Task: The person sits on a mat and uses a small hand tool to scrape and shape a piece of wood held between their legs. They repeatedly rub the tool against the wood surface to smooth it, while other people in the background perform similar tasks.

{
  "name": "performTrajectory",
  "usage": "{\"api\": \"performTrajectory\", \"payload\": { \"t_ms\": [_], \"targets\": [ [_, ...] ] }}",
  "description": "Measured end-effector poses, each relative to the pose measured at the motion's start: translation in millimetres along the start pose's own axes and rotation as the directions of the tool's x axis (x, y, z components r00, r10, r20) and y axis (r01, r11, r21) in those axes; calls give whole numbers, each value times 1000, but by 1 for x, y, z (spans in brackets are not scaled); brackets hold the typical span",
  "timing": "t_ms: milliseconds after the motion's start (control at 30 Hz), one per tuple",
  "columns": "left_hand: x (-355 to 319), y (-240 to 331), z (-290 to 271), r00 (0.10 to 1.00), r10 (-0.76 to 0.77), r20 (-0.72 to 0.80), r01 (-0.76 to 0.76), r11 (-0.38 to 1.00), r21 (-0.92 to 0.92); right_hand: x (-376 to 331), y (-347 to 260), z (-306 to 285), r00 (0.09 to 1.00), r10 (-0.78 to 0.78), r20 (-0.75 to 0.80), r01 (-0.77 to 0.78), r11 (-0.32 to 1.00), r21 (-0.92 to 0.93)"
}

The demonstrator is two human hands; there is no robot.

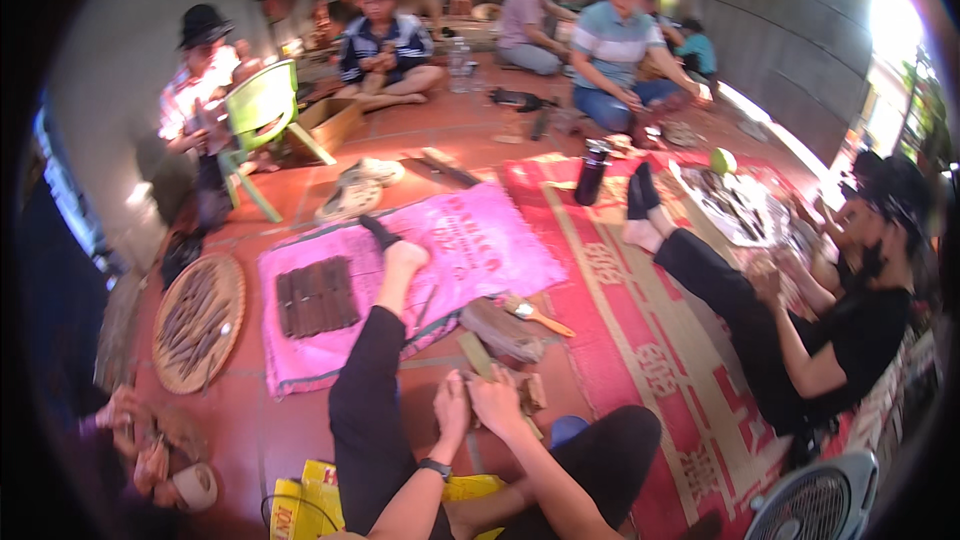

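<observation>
Low over the tile floor (250, 440), on the body side of the pink sack (515, 225): left hand (452, 405) and right hand (495, 400), very near to each other, between stretched left leg and bent right leg. Right hand closed on the wood strip (474, 352), with upper end pointing out toward the near edge of the sack. Left hand with fingers curled; not possible to tell if around something. Right beside the right hand, a wood piece (532, 392), with little room left there. Just off the near edge of the sack, toward its right corner, a brown block (503, 335) and a brush (542, 316), handle toward the left edge of the red mat (640, 380). Near the left edge of the sack, dark wood bars (317, 297) in close rows; near its middle, left foot (407, 258). Between sack and basket (185, 383) of sticks (200, 318), only a narrow band of tile; wider floor below basket.
</observation>
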State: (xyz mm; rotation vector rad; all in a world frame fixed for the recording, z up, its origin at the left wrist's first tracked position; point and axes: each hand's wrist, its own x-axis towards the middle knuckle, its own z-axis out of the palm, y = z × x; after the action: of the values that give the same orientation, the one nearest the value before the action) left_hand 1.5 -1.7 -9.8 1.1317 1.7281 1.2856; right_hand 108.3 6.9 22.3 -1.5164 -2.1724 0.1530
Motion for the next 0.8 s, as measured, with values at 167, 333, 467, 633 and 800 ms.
{"api": "performTrajectory", "payload": {
  "t_ms": [167, 333, 467, 633, 800],
  "targets": [
    [7, 4, -2, 1000, 29, 7, -29, 999, -35, 2, -3, 1, 999, -49, -16, 49, 999, -22],
    [-3, 1, 1, 1000, 1, 17, -1, 1000, -26, -16, 4, -13, 997, 35, 74, -38, 999, 38],
    [-2, 5, 4, 999, 13, 38, -11, 999, -42, -2, 16, 20, 989, 86, 118, -90, 996, 28],
    [-9, 26, -3, 1000, -7, 28, 9, 998, -67, -8, -5, -11, 993, 45, 105, -46, 999, 4],
    [-4, -1, 2, 999, -7, 47, 9, 999, -42, -4, 4, 3, 992, 81, 100, -85, 996, 35]
  ]
}}
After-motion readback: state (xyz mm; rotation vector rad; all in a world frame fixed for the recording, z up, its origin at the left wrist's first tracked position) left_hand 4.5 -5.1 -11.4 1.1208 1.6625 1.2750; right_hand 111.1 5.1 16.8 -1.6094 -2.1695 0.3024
